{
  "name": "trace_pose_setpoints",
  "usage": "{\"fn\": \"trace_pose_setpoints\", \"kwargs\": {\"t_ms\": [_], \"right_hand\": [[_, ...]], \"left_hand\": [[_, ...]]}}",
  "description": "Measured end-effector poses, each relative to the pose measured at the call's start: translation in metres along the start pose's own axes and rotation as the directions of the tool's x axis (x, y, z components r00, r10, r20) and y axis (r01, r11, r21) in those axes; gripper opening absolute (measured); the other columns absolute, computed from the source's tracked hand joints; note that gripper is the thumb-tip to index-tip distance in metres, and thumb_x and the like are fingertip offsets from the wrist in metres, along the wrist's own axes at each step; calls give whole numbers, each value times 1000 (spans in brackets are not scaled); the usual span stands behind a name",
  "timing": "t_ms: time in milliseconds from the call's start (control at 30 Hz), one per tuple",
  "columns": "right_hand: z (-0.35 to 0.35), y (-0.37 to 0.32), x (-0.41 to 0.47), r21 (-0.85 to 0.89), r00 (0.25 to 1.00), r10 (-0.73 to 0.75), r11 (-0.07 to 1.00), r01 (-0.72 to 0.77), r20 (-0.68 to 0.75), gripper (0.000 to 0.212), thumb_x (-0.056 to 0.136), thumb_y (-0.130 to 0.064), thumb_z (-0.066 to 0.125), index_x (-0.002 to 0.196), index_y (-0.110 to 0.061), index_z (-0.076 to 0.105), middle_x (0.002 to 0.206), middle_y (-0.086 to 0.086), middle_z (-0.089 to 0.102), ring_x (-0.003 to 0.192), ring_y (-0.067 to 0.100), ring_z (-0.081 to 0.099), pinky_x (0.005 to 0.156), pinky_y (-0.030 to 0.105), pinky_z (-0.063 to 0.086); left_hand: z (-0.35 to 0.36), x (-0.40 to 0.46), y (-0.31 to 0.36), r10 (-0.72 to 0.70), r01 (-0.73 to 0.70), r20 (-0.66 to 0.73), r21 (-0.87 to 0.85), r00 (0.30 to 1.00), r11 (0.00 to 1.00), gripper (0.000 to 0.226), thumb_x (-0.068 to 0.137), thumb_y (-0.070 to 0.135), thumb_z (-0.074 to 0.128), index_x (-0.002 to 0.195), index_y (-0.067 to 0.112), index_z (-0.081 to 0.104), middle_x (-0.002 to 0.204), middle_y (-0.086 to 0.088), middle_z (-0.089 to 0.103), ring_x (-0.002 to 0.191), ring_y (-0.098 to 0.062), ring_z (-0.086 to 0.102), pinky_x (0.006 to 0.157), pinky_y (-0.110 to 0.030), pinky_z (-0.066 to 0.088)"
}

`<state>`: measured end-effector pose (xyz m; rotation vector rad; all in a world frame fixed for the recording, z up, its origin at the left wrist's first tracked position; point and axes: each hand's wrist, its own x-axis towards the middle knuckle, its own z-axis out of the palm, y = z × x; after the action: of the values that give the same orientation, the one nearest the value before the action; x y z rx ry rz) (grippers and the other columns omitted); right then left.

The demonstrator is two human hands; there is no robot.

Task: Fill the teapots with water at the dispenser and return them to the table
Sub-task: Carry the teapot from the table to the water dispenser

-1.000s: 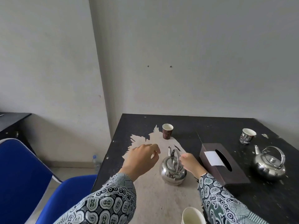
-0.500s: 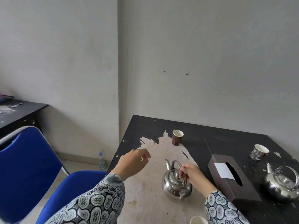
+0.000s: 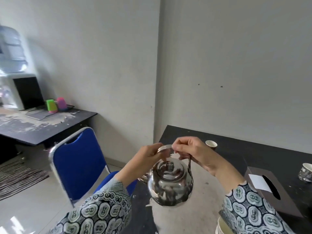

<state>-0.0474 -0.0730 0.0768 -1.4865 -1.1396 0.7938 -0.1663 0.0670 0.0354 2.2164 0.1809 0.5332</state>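
Note:
A shiny steel teapot (image 3: 170, 184) with its lid on hangs in the air over the near left part of the worn black table (image 3: 194, 134). My right hand (image 3: 192, 151) grips the top of its wire handle. My left hand (image 3: 146, 157) pinches the left end of the same handle, fingers curled over the lid. The water dispenser (image 3: 15, 88) with its big bottle stands far left on another desk. The second teapot is out of view.
A blue chair (image 3: 79, 159) stands between me and the dispenser desk (image 3: 50, 129), which carries a laptop (image 3: 32, 98) and coloured cups (image 3: 56, 104). On the table sit a brown tissue box (image 3: 276, 196) and paper cups (image 3: 211, 144) (image 3: 306, 173).
My right hand has lifted the teapot off the table. My left hand has closed onto its handle. The view has swung left, bringing the dispenser in and losing the second teapot.

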Motion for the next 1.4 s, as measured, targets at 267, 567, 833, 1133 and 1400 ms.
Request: {"fn": "trace_pose_setpoints", "kwargs": {"t_ms": [267, 567, 833, 1133, 1400], "right_hand": [[106, -51, 49, 29, 974, -128, 992, 124, 190, 22, 88, -11, 55, 66, -12, 58, 58, 0, 42, 48, 6, 31, 47, 13, 29], [278, -86, 144, 4, 925, -227, 971, 237, 305, 19, 76, -24, 65, 60, -16, 60, 45, -9, 45, 41, 5, 32, 43, 14, 29], [431, -128, 243, -95, 832, -430, 867, 489, 351, 33, 73, -39, 58, 69, -6, 61, 51, 0, 49, 43, 8, 37, 42, 16, 32], [564, -145, 369, -83, 766, -465, 830, 552, 445, 32, 74, -41, 53, 67, -10, 56, 48, -5, 43, 42, 10, 37, 42, 17, 32], [651, -133, 520, 16, 713, -469, 841, 541, 520, 30, 73, -42, 58, 64, -13, 57, 49, 9, 42, 44, 21, 36, 45, 27, 31]], "left_hand": [[-111, -83, -6, -41, 22, -241, -82, 970, 996, 41, 67, 53, 63, 73, 13, 59, 60, -10, 59, 58, -19, 50, 62, -47, 46], [-265, -184, -75, -106, 76, -180, -165, 978, 983, 23, 78, 34, 61, 71, 13, 55, 59, 3, 46, 51, -8, 41, 51, -21, 37], [-411, -246, -130, -184, 119, -299, -221, 937, 968, 28, 82, 35, 48, 64, 14, 45, 49, 11, 41, 44, -4, 36, 46, -15, 37], [-545, -287, -214, -199, 123, -440, -197, 875, 973, 26, 78, 47, 53, 59, 29, 58, 53, 11, 34, 48, -6, 30, 45, -16, 31], [-660, -275, -313, -293, 226, -515, -191, 805, 955, 44, 85, 48, 40, 60, 13, 42, 42, 10, 34, 43, -8, 30, 47, -23, 30]]}}
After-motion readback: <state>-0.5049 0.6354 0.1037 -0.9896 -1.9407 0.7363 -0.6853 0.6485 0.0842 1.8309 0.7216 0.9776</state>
